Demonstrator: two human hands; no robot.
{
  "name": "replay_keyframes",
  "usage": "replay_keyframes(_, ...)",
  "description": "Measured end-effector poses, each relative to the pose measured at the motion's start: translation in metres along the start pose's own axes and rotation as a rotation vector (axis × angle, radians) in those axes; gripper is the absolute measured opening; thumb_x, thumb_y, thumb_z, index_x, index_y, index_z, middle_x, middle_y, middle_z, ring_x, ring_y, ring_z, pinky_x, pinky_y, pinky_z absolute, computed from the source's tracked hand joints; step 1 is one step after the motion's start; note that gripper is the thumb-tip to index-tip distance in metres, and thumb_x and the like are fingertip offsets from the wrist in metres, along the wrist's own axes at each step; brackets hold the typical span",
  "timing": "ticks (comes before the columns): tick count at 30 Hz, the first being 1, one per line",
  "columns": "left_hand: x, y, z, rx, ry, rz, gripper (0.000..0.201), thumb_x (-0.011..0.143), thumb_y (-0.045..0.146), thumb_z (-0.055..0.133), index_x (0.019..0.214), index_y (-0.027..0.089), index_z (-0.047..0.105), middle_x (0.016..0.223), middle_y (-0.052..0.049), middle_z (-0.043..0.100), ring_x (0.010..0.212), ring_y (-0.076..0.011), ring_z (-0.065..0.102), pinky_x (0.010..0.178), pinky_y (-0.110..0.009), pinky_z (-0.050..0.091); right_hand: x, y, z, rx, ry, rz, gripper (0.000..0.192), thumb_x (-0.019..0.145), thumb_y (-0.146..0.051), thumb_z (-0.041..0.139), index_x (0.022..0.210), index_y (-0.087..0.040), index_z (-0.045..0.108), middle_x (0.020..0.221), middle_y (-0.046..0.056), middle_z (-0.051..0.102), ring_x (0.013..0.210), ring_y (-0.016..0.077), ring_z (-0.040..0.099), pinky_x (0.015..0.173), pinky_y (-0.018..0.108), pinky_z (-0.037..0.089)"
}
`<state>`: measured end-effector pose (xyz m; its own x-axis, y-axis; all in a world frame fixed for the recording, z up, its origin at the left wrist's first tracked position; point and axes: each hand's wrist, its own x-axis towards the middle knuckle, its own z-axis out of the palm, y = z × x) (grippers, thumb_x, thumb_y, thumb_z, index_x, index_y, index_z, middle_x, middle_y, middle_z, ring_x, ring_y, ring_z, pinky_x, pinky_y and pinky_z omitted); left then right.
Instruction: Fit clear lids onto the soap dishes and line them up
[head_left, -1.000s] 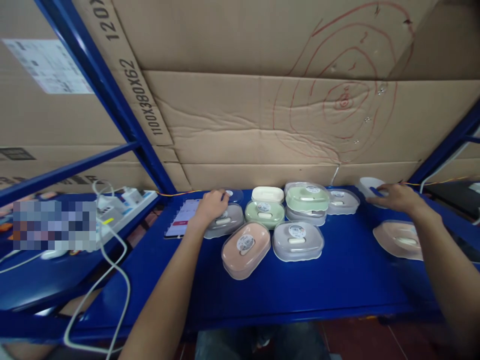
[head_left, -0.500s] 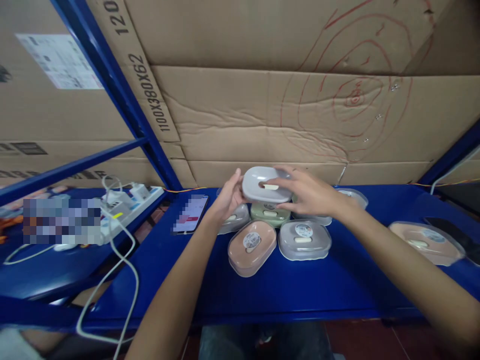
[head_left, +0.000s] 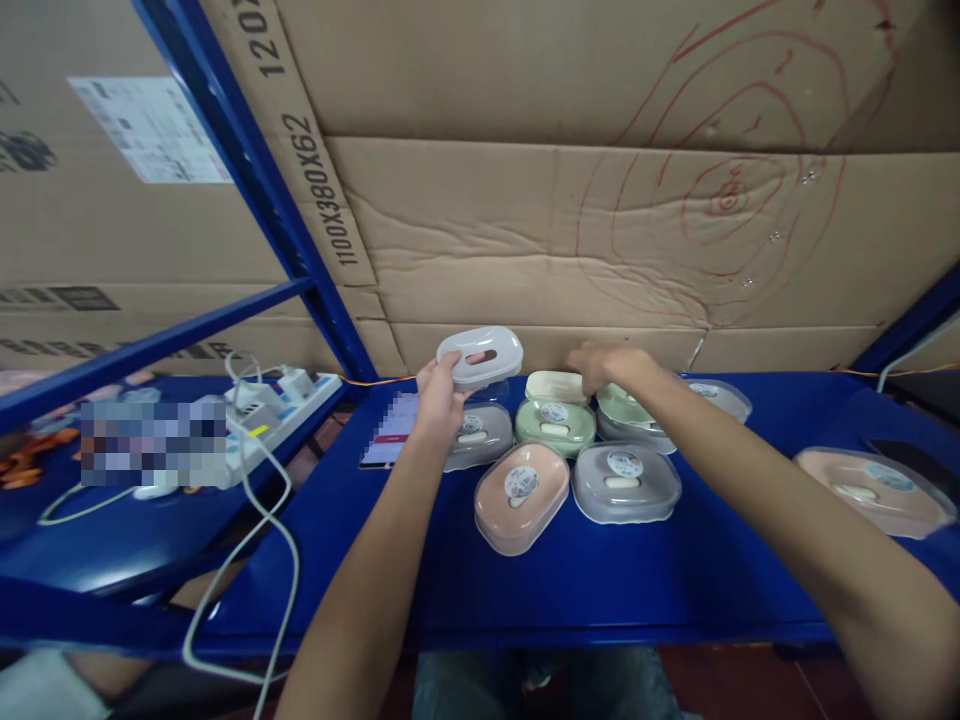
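Note:
My left hand [head_left: 441, 400] grips a light grey oval plastic lid [head_left: 499, 365] by its left end, raised above the boxes; through its middle slot a fingertip shows. My right hand [head_left: 598, 367] is at the back, fingers curled down beside a cream oval piece [head_left: 553, 386]; what they hold, if anything, is hidden. Below it lies a green piece [head_left: 626, 405], partly covered by my forearm. In front stand a green box [head_left: 556, 440], a grey box [head_left: 645, 490], a pink box [head_left: 544, 510] and another grey box [head_left: 487, 447], under clear covers with round labels.
Another pink box [head_left: 847, 500] lies at the right beside a dark flat object [head_left: 911, 465]. A phone [head_left: 386, 435] lies left, near a power strip [head_left: 300, 400] with plugs and a white cable [head_left: 247, 530]. Blue frame posts [head_left: 330, 320] and cardboard [head_left: 465, 220] enclose the blue table [head_left: 600, 590].
My right hand has let go of the grey lid and moved back to the right. My left hand keeps the lid, shifted left. The cream insert no longer shows in its slot.

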<state>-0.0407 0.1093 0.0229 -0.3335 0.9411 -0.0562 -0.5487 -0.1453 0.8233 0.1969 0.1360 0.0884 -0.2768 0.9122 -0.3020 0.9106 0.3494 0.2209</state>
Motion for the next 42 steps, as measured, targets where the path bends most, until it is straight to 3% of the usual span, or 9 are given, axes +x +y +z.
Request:
replay_keyframes(3, -0.002, 0.000, 0.001, 0.009, -0.002, -0.008, 0.021, 0.085, 0.016, 0.072, 0.106, 0.015, 0.073, 0.082, -0.008, 0.083, 0.093, -0.0276, 0.084, 0.088, -0.043, 0.069, 0.022, -0.004, 0.012, -0.017, -0.081, 0.020, 0.056, 0.065, -0.014, 0.095, 0.120, -0.015, 0.083, 0.120, 0.017, 0.082, 0.113, 0.0375, 0.079, 0.092, 0.042, 0.062)
replay_keyframes(8, -0.001, -0.001, 0.000, 0.033, -0.015, -0.024, 0.022, 0.087, 0.016, 0.071, 0.109, 0.015, 0.073, 0.086, -0.010, 0.084, 0.102, -0.0306, 0.084, 0.092, -0.048, 0.069, 0.044, -0.005, 0.028, 0.005, -0.093, 0.023, 0.062, 0.062, -0.011, 0.094, 0.122, -0.019, 0.083, 0.129, 0.016, 0.081, 0.123, 0.0362, 0.076, 0.096, 0.040, 0.061)
replay_keyframes(17, -0.001, -0.004, 0.001, 0.046, -0.007, -0.031, 0.021, 0.089, 0.014, 0.070, 0.110, 0.017, 0.072, 0.085, -0.007, 0.083, 0.099, -0.0264, 0.084, 0.095, -0.046, 0.068, 0.046, 0.002, 0.022, 0.116, -0.055, 0.007, 0.053, 0.055, -0.024, 0.102, 0.104, -0.014, 0.086, 0.110, 0.017, 0.085, 0.107, 0.0365, 0.080, 0.086, 0.038, 0.063)
replay_keyframes(25, 0.000, 0.000, -0.001, 0.007, -0.014, -0.026, 0.020, 0.093, 0.023, 0.072, 0.112, 0.018, 0.071, 0.092, -0.009, 0.084, 0.100, -0.0275, 0.083, 0.091, -0.043, 0.068, 0.015, 0.034, -0.002, 0.223, 0.148, -0.039, 0.061, 0.070, -0.039, 0.098, 0.121, -0.014, 0.078, 0.127, 0.016, 0.079, 0.108, 0.0318, 0.077, 0.087, 0.035, 0.060)
replay_keyframes(30, 0.003, 0.004, -0.004, -0.043, -0.039, -0.056, 0.028, 0.100, 0.036, 0.065, 0.123, 0.020, 0.071, 0.102, -0.010, 0.086, 0.106, -0.0283, 0.082, 0.088, -0.039, 0.067, -0.009, 0.055, -0.012, 0.446, 0.475, -0.090, 0.059, 0.074, -0.039, 0.093, 0.123, -0.013, 0.072, 0.119, 0.012, 0.079, 0.105, 0.0310, 0.074, 0.089, 0.037, 0.059)
replay_keyframes(33, 0.002, 0.005, -0.004, -0.032, -0.063, -0.082, 0.033, 0.102, 0.040, 0.063, 0.128, 0.020, 0.070, 0.106, -0.011, 0.086, 0.109, -0.0290, 0.081, 0.086, -0.038, 0.066, -0.019, 0.052, -0.013, 0.543, 0.646, -0.124, 0.071, 0.070, -0.040, 0.093, 0.131, -0.016, 0.066, 0.127, 0.013, 0.075, 0.113, 0.0333, 0.071, 0.096, 0.042, 0.060)
replay_keyframes(37, -0.003, 0.005, 0.000, -0.043, -0.062, -0.085, 0.031, 0.101, 0.028, 0.064, 0.131, 0.018, 0.068, 0.102, -0.011, 0.085, 0.111, -0.0293, 0.081, 0.089, -0.040, 0.067, -0.033, 0.037, -0.009, 0.644, 0.791, -0.244, 0.088, 0.064, -0.043, 0.095, 0.140, -0.018, 0.058, 0.133, 0.014, 0.071, 0.118, 0.0368, 0.069, 0.098, 0.049, 0.059)
replay_keyframes(42, -0.006, 0.011, 0.001, -0.130, -0.020, 0.000, 0.033, 0.105, 0.027, 0.059, 0.136, 0.017, 0.065, 0.110, -0.012, 0.085, 0.117, -0.0278, 0.079, 0.097, -0.040, 0.066, -0.046, 0.038, 0.004, 0.484, 0.838, -0.119, 0.090, 0.066, -0.041, 0.091, 0.144, -0.014, 0.056, 0.137, 0.019, 0.068, 0.123, 0.0413, 0.066, 0.103, 0.051, 0.055)
